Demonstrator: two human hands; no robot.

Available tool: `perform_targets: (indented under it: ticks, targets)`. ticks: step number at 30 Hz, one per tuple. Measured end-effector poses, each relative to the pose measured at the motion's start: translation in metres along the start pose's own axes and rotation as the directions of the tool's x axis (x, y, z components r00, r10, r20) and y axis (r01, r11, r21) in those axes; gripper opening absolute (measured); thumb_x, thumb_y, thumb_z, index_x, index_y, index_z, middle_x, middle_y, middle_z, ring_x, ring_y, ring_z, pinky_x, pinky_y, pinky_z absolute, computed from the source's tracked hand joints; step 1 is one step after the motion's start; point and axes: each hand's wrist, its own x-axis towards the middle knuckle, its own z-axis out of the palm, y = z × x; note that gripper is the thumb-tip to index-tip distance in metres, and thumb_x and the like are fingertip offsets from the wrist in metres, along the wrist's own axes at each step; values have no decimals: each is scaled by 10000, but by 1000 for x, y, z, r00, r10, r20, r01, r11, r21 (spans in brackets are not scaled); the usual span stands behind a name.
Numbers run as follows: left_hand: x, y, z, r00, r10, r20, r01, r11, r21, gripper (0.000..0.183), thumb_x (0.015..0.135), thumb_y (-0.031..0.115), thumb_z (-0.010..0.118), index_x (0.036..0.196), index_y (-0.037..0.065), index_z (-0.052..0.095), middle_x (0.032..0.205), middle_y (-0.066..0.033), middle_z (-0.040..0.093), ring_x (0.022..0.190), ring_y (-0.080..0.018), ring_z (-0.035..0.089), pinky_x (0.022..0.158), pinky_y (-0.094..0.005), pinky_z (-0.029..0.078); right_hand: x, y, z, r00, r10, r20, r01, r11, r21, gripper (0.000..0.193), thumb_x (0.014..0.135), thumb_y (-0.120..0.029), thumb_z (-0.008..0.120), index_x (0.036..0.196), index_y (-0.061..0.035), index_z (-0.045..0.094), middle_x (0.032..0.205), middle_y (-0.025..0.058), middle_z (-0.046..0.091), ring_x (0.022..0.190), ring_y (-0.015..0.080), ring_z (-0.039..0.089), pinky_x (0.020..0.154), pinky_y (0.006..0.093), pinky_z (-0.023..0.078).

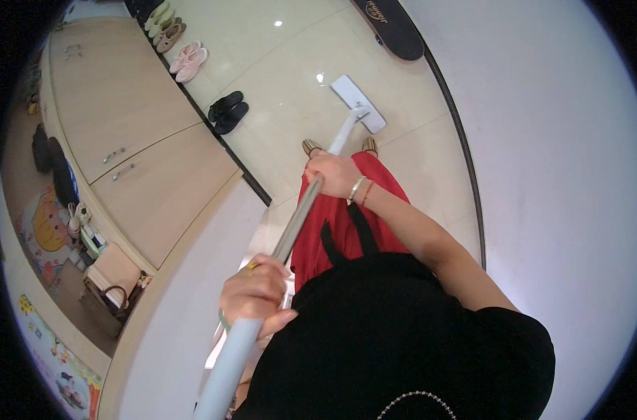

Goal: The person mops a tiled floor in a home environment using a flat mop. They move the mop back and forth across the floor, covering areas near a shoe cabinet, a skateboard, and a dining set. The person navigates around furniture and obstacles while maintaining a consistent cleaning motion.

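Observation:
A flat mop runs from the lower left up toward the floor ahead. Its white rectangular head (346, 89) lies on the tiles beyond my feet. My left hand (254, 288) is closed around the upper part of the mop handle (297, 222), where a pale blue-white grip meets a bare metal tube. Farther down the pole, my right hand (332, 175) wraps around it near the white lower section (342, 136). My right wrist carries bracelets; a ring shows on my left hand.
Black slippers (229, 112), pink shoes (189, 61) and other pairs line the base of a pale wooden cabinet (157, 185) on the left. A dark skateboard (395, 31) lies by the right wall (542, 154). Shelf items, including a pink box (115, 273), stand above the cabinet doors.

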Motion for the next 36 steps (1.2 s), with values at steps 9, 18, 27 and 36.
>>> perform_targets:
  ticks: [9,18,27,36]
  targets:
    - [56,-101,82,955,100,278,-99,995,-19,268,792,-31,698,665,51,476,660,-63,552,596,-233,553,778,-468,523,-92,150,-35,893,111,-437,-139,990,-33,103,734,-68,615,729,-107,520,763,77,556,774,293,546,654,382,445]
    - [73,-103,22,932,58,357,-46,998,-41,228,774,-77,687,677,29,510,680,-72,566,650,-242,570,844,-475,502,-48,139,-20,826,109,-553,-137,991,-10,127,679,-10,606,698,-88,507,711,94,538,745,312,528,636,379,426]
    - [34,-21,-82,997,-47,59,41,995,91,249,771,-54,673,671,48,468,647,-71,543,606,-225,554,761,-461,522,70,21,30,907,-10,-421,-8,999,-40,109,701,-75,646,722,-141,562,771,65,603,801,307,578,658,420,481]
    - [-45,40,-99,975,-67,-212,120,961,247,217,795,12,654,687,64,473,603,-61,538,573,-208,535,751,-450,494,93,-69,94,979,-126,-163,135,990,43,56,763,-157,625,721,-146,590,772,43,621,856,279,599,683,420,503]
